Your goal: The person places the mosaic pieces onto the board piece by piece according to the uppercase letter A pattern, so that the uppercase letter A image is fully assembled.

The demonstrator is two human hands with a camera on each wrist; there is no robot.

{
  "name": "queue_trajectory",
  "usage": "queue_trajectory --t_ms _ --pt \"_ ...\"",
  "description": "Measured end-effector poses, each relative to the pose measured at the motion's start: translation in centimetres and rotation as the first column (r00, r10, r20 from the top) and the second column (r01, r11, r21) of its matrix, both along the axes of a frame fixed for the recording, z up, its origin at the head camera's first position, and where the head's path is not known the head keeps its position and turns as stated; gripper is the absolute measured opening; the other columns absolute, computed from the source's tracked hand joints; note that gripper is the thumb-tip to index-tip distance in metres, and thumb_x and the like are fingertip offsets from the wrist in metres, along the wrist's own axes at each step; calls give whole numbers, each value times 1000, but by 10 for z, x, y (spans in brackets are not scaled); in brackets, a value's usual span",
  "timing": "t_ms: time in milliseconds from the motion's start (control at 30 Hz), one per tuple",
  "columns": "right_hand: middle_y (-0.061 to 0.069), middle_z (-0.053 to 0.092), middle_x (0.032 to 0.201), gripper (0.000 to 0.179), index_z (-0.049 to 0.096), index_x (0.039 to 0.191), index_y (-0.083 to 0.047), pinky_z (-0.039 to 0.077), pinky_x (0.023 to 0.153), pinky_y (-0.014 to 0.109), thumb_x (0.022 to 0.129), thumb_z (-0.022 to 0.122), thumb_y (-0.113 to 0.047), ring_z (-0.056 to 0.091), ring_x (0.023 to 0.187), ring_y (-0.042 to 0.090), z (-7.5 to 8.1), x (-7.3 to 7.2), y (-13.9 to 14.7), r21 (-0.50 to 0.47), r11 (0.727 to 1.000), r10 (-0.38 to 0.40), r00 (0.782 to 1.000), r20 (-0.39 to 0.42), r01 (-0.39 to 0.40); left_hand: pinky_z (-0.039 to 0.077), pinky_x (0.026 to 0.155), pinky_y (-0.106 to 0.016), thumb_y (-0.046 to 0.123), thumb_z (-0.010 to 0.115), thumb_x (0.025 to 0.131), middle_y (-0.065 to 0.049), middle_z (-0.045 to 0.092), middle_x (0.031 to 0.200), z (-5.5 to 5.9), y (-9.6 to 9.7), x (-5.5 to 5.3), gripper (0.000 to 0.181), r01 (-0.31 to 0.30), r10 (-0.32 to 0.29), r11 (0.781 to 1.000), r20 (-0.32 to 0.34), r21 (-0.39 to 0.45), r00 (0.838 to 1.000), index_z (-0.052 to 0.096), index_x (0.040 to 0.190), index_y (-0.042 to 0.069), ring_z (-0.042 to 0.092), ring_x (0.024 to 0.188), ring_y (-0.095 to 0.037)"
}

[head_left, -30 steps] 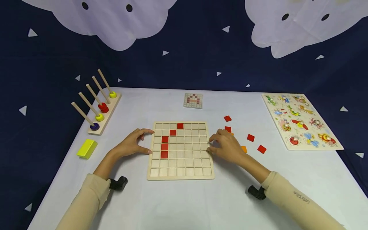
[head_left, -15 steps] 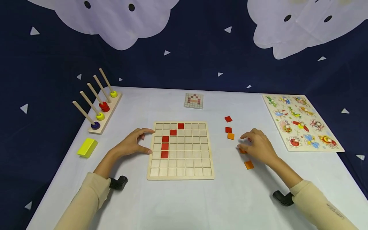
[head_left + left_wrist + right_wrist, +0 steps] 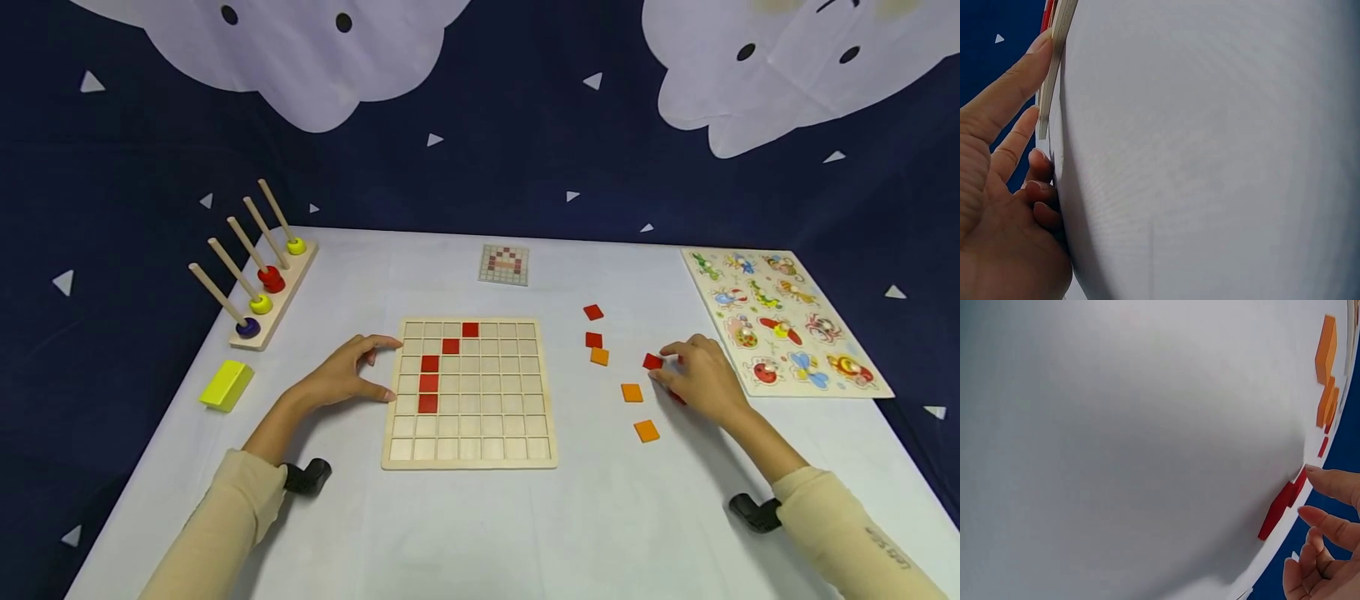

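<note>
A wooden grid board (image 3: 495, 429) lies mid-table, with several red square tiles set in its cells. My left hand (image 3: 347, 372) rests at the board's left edge, thumb and forefinger spread apart and touching the rim; its other fingers curl loosely in the left wrist view. Over to the right, my right hand (image 3: 702, 379) is down among the loose tiles, thumb and forefinger apart. A red tile (image 3: 652, 362) lies right at its fingertips. Another red tile (image 3: 1277, 510) lies under the hand, mostly hidden in the head view. Several orange tiles (image 3: 632, 392) and more red tiles (image 3: 593, 312) lie nearby.
A small pattern card (image 3: 504, 264) lies behind the board. At the back left stands a peg stacker (image 3: 285, 292) with coloured rings, a yellow block (image 3: 227, 386) in front of it. An insect puzzle board (image 3: 783, 321) lies at the right.
My right hand has moved from the board's right edge across the orange tiles to the red tiles farther right. My left hand has stayed at the board.
</note>
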State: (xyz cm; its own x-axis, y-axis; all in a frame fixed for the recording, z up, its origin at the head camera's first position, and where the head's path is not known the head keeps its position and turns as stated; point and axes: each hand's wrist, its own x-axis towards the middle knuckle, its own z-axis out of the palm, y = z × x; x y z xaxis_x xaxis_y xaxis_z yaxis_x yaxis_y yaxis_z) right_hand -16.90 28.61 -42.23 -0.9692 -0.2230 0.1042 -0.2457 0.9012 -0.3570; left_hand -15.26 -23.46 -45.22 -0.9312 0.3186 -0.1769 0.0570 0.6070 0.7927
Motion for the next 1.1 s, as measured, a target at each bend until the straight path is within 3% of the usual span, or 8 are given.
queue_trajectory --t_ms 333,667,900,1100 --pt "18 56 85 26 72 99 7 37 71 38 82 78 -11 48 83 31 -4 -8 4 12 1000 22 998 59 -22 30 81 -40 20 90 71 -9 38 96 -1 -1 0 78 -1 1 1000 -3 -3 1000 54 139 10 37 95 -23" --pt "12 55 84 27 74 92 5 40 69 39 78 82 -16 49 81 28 -4 -13 0 29 998 55 998 8 -56 30 80 -40 21 90 71 -9 38 96 -1 -2 0 78 -2 2 1000 -3 -5 1000 54 139 10 37 94 -23" --pt "10 55 84 22 75 92 3 43 71 40 78 81 -13 50 84 26 8 -18 -23 -12 993 120 991 -64 -121 30 80 -40 20 90 70 -9 38 96 -1 -2 0 78 -6 6 1000 0 3 1000 54 139 9 37 94 -23" --pt "9 55 83 21 75 92 2 43 71 38 78 81 -13 48 85 24 13 -23 -53 -42 981 187 981 -54 -189 30 80 -39 20 90 71 -9 38 96 -1 0 0 78 -4 4 1000 3 4 1000 54 139 9 38 95 -24"
